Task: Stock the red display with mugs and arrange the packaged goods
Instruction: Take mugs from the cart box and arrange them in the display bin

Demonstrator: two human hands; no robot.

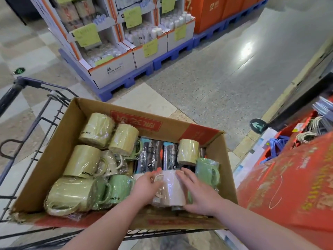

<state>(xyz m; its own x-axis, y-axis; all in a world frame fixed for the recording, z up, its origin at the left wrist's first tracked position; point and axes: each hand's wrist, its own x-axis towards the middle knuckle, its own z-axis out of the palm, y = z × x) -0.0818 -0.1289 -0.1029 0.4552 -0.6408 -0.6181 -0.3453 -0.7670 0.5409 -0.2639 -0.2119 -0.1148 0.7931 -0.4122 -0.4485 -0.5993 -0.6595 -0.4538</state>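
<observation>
**Both hands on a white mug in the carton**

A wire cart (38, 112) carries an open cardboard carton (54, 141). Its left half is filled with film-wrapped olive mugs (82, 161) lying on their sides. At the near edge, the left hand (146, 184) curls its fingers over the handle end of a wrapped white mug (173, 190). The right hand (196, 193) lies against the mug's other side with fingers spread and nearly straight. Dark packaged bottles (149, 156) lie just behind the mug. The red display (292, 186) stands to the right of the cart.
</observation>
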